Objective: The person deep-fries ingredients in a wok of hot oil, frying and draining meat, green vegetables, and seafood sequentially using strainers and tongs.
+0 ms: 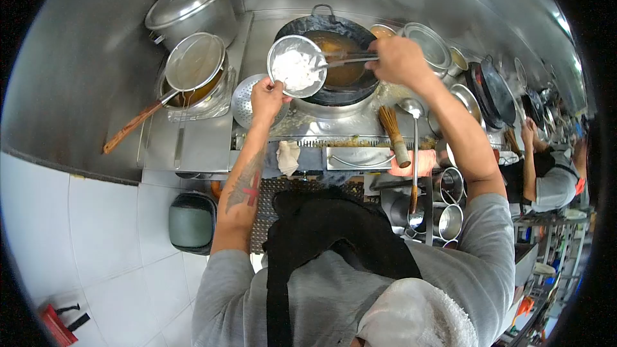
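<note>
My left hand (267, 97) grips the rim of a small metal bowl (279, 49), held over the left side of a black wok (297, 27). White, shiny contents (292, 71) lie in the bowl. Fingers closed, my right hand (400, 59) holds a thin metal utensil (350, 62) over the wok. It reaches left into the bowl; its tip is hidden in the white contents, so I cannot tell its exact kind. Brown liquid (347, 76) shows in the wok. Below my left hand lies a perforated skimmer (243, 104), partly covered by it.
A wooden-handled strainer (195, 61) rests on a pot at left, before a large lidded pot (193, 16). A bamboo brush (392, 132) and a ladle (412, 108) lie near the counter's front edge. Another person (553, 177) works at far right.
</note>
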`<state>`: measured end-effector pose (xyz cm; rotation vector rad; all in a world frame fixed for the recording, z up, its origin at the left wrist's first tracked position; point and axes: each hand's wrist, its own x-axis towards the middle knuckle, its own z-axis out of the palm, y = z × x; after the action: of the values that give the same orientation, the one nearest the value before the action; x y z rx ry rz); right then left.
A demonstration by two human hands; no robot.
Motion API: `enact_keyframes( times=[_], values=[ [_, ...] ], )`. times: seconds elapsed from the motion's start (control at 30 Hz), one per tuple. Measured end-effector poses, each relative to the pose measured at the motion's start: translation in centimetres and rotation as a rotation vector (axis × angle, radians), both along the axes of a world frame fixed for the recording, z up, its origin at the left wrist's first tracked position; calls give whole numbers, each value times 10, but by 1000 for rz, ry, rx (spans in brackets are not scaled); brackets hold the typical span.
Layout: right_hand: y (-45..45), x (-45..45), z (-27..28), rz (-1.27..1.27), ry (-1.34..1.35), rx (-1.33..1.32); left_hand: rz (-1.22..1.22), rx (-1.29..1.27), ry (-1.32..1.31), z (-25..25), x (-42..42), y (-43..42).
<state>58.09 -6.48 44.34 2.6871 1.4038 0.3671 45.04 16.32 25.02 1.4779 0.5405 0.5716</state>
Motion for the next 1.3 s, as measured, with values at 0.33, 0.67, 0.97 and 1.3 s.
enact_keyframes(
  times=[0.33,0.67,0.97,1.3],
  values=[
    [-14,8,2,-118,88,172,-64,-351,-25,-12,28,-8],
    [13,59,-7,-267,8,161,197,-340,-51,-26,-2,26],
    [85,115,-118,-285,73,-150,236,-340,-76,-7,-30,22],
    [18,22,-17,-19,-25,-17,-72,51,66,3,8,12]
  ],
)
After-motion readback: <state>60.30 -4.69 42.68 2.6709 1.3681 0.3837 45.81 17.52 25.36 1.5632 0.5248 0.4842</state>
